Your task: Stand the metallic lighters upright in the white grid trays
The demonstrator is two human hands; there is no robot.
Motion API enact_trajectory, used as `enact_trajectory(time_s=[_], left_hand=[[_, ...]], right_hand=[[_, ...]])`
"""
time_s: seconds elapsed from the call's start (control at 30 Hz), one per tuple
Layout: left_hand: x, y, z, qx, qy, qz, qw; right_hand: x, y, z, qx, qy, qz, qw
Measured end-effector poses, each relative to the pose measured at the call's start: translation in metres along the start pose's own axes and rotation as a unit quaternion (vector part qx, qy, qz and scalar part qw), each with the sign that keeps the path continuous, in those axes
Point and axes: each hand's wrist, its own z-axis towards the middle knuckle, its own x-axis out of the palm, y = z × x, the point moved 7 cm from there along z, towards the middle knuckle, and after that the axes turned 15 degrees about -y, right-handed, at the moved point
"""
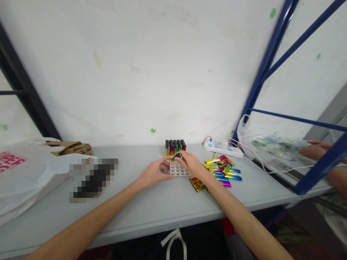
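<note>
In the middle of the frame, the left hand point(157, 171) holds the left side of a pale tray point(179, 170) with rows of round holes, its fingers curved and its thumb along the near edge. The right hand point(191, 164) reaches over the tray's far right part, fingers drawn narrow around a small dark piece point(177, 155); the exact grip is hard to tell. The tray is at the centre, above the grey table point(130, 213).

Just beyond it, a block of upright lighters point(175, 148) with black tops stands in rows. Right of centre, shiny coloured wrappers point(223, 169) lie in a loose pile beside the right forearm, with a white power strip point(223, 149) behind them. At the left edge sit a white plastic bag point(29, 173) and folded cardboard point(73, 148). At the far right, a co-worker's hand point(311, 150) is near clear plastic bags point(273, 146).
</note>
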Motion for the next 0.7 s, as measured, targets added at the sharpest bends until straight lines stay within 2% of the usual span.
enact_trajectory(time_s=[0.23,0.43,0.57,0.7], left_hand=[[-0.002,-0.005,-0.001,0.022,-0.015,0.013,1.000],[-0.007,0.003,0.005,0.036,-0.046,0.100,0.993],[-0.018,0.009,0.009,0.053,-0.057,0.159,0.984],[-0.023,0.013,0.010,0.058,-0.030,0.212,0.975]], right_hand=[[0.011,0.002,-0.001,-0.052,0.012,-0.031,0.998],[0.008,0.000,-0.001,-0.060,0.018,-0.058,0.996],[-0.013,-0.008,-0.001,-0.040,0.014,-0.019,0.999],[-0.055,-0.047,-0.008,0.004,-0.010,-0.046,0.999]])
